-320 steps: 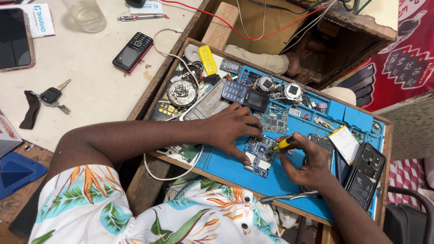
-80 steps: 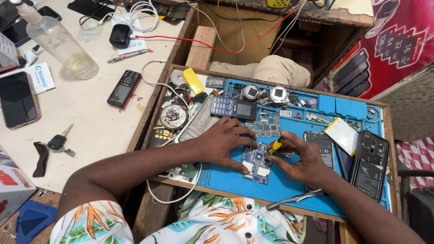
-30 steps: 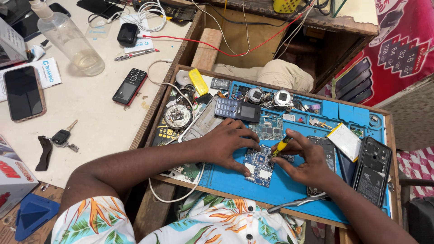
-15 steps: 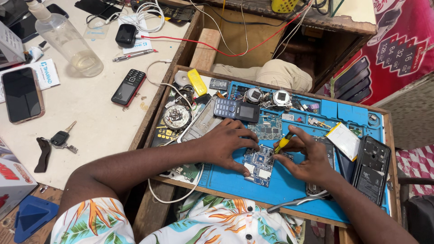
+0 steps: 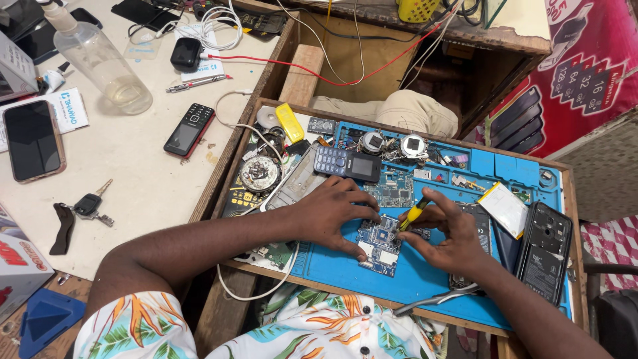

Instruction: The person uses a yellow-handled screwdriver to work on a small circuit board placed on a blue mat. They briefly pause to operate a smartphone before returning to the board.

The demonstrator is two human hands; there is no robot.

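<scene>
In the head view, the left hand lies flat with spread fingers on a small blue circuit board, which rests on the blue work mat in the wooden tray; this grip is open and only presses the board down. The right hand has its grip closed around a yellow-handled screwdriver, whose tip meets the right edge of the board. Just behind the hands lies a keypad phone, and a black phone back cover is at the right of the mat, while a plastic bottle stands on the tabletop to the left.
</scene>
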